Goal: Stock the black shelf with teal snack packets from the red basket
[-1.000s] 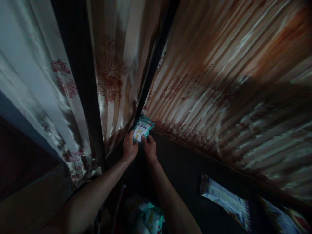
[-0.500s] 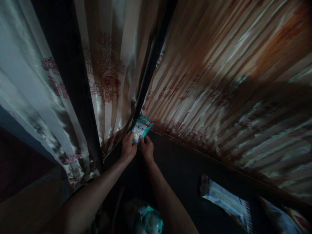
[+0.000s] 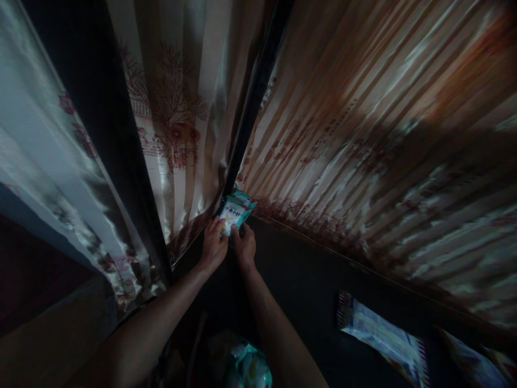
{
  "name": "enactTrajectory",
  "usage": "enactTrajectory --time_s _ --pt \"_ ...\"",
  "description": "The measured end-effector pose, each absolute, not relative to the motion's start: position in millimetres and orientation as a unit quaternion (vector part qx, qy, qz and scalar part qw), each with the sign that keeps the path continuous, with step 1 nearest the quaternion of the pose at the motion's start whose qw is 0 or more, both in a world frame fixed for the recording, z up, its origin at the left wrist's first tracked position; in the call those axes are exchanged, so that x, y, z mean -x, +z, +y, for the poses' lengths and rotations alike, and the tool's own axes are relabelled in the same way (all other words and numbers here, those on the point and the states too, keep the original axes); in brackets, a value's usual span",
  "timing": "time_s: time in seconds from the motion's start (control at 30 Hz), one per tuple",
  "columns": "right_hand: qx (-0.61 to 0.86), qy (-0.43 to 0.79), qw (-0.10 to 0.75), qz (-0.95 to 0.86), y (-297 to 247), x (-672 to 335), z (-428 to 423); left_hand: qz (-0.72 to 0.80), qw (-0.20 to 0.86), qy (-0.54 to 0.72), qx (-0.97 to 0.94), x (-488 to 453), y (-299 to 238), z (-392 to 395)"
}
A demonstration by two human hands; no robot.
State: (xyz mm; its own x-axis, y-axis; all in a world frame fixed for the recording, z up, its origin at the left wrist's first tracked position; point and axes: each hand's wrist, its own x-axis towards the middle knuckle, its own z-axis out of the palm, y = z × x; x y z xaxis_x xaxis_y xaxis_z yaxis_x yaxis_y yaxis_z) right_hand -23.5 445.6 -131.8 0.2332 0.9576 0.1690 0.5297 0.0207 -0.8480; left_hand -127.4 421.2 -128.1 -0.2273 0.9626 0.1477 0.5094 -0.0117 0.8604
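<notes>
Two bare hands meet at the far corner of a dark, flat surface (image 3: 291,275), both on a small, glossy teal-and-white plastic packet (image 3: 236,210) with dark lettering across its front. From the head camera, the only view, I see the left hand (image 3: 214,245) closed on the packet's lower left side, its fingers lying over the edge of the white front. The right hand (image 3: 244,248) grips the lower right part, thumb near the bottom edge and fingers curled just beside it. How firmly either one squeezes I can't tell in this gloom, nor whether a second packet sits behind the first.

The packet's top leans back towards the foot of a narrow black upright post (image 3: 258,91), where two curtains come together. To the left hangs a pale, pleated curtain printed with a reddish-brown tree (image 3: 173,97); to the right spreads a wide, shiny, brownish striped curtain (image 3: 343,140). A broader black post (image 3: 100,108) slants down nearer the person's left side.

Well apart from the hands, to the right, lies a long blue-and-white plastic packet with striped ends (image 3: 383,335). Beyond it is another pale wrapped packet (image 3: 470,358), partly lost in shadow. Below, between the forearms, a crumpled, shiny teal-and-white bundle (image 3: 251,367) shows dimly.
</notes>
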Motion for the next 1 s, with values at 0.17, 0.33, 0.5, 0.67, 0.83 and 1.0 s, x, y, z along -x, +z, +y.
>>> enactTrajectory --time_s 0.17,0.33,0.5,0.67,0.83,1.0 --pt "0.670 0.231 0.399 -0.581 -131.8 24.9 445.2 0.647 0.260 0.430 -0.574 126.8 -130.5 421.6" --pt "0.691 0.201 0.386 -0.577 -131.9 26.6 444.1 0.643 0.246 0.435 -0.580 125.1 -131.1 421.3" --pt "0.680 0.221 0.384 -0.584 -131.1 26.1 444.0 0.641 0.250 0.431 -0.583 125.4 -128.6 419.9" --pt "0.672 0.237 0.408 -0.571 -131.9 23.4 441.4 0.642 0.239 0.436 -0.585 125.9 -127.1 417.3" --pt "0.668 0.235 0.424 -0.565 -131.9 20.1 433.4 0.652 0.233 0.426 -0.583 125.1 -127.0 414.4" --pt "0.667 0.221 0.422 -0.573 -127.5 18.0 421.5 0.649 0.230 0.418 -0.593 126.0 -122.7 408.7"
